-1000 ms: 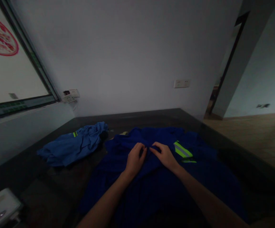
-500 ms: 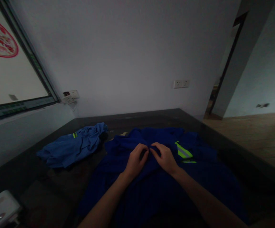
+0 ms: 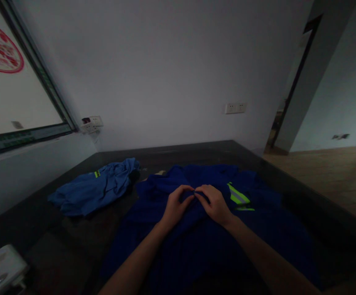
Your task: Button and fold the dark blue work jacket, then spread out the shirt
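Observation:
A dark blue work jacket (image 3: pixel 178 229) lies spread over the dark table in front of me, with a yellow-green and grey reflective strip (image 3: pixel 238 196) on its right part. Both hands meet at the middle of the jacket, near its upper part. Thumb and fingers of my left hand (image 3: pixel 178 203) are pinched on the cloth. My right hand (image 3: pixel 214 203) pinches the cloth right beside it, fingertips almost touching the left ones. Whatever small part of the jacket sits between the fingertips is too dark and small to make out.
A lighter blue garment (image 3: pixel 96 188) with a small yellow strip lies crumpled at the left of the table (image 3: pixel 165 152). At the lower left stands a white device (image 3: pixel 2 268), partly cut off. The wall behind bears sockets (image 3: pixel 236 108).
My fingertips have shifted very slightly and drawn closer together over the same spot on the jacket. The garments lie as before.

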`<state>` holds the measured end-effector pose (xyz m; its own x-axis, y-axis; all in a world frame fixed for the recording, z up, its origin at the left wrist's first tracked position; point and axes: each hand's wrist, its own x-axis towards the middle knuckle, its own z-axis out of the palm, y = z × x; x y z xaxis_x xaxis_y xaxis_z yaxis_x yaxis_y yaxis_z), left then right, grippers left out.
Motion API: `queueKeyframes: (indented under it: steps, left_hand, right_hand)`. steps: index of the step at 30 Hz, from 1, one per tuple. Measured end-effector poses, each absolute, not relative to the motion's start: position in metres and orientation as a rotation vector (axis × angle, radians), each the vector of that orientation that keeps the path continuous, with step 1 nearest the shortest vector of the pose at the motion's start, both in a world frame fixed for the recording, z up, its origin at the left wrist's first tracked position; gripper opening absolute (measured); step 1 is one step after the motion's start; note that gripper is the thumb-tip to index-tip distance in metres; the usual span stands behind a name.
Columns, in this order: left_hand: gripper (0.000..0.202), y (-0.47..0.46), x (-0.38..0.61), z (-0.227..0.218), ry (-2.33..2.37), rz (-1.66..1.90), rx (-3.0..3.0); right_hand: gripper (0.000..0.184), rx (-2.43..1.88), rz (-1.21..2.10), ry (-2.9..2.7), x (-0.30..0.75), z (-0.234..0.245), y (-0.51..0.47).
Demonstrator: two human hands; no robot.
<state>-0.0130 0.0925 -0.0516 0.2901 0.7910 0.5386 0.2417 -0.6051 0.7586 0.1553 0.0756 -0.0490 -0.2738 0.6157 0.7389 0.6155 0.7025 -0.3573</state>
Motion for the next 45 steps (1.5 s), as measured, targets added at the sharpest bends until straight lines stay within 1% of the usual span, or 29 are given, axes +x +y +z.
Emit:
queueKeyframes:
  steps: [3, 8, 15, 21, 24, 28, 33, 36, 38, 41, 43, 45]
  left_hand:
    - [0.011, 0.091, -0.012, -0.051, 0.957, 1.331, 2.041]
    - [0.010, 0.088, -0.012, -0.051, 0.982, 1.355, 2.091]
    - [0.005, 0.087, -0.014, -0.049, 0.984, 1.464, 2.109]
    - [0.017, 0.089, -0.018, -0.042, 1.002, 1.256, 2.110]
    - [0.026, 0.099, -0.023, -0.044, 1.074, 1.247, 2.056]
    - [0.020, 0.117, -0.032, -0.054, 1.241, 1.191, 2.031]
    - [0.013, 0.122, -0.037, -0.063, 1.341, 0.810, 2.099]
    - [0.021, 0.118, -0.039, -0.064, 1.395, 0.635, 2.106]
    - [0.027, 0.117, -0.040, -0.064, 1.389, 0.590, 2.119]
    - [0.020, 0.116, -0.039, -0.059, 1.300, 0.698, 2.133]
    - [0.016, 0.115, -0.037, -0.054, 1.286, 0.850, 2.101]
    - [0.016, 0.113, -0.035, -0.048, 1.278, 1.024, 2.063]
  right_hand:
    - [0.019, -0.923, -0.003, -1.960, 0.156, -0.048, 0.075]
    - [0.020, -0.883, 0.001, -1.994, 0.156, -0.046, 0.073]
    - [0.016, -0.877, 0.099, -1.926, 0.153, -0.046, 0.070]
    - [0.017, -0.968, 0.206, -1.808, 0.157, -0.041, 0.072]
    - [0.017, -1.007, 0.224, -1.719, 0.161, -0.038, 0.074]
    - [0.019, -1.075, 0.202, -1.532, 0.170, -0.036, 0.082]
    - [0.021, -1.108, 0.210, -1.381, 0.182, -0.038, 0.095]
    - [0.022, -1.123, 0.222, -1.320, 0.187, -0.038, 0.099]
    - [0.022, -1.130, 0.236, -1.289, 0.191, -0.039, 0.102]
    - [0.022, -1.146, 0.263, -1.266, 0.197, -0.041, 0.108]
    - [0.022, -1.176, 0.273, -1.289, 0.202, -0.043, 0.112]
    - [0.021, -1.216, 0.257, -1.357, 0.205, -0.043, 0.116]
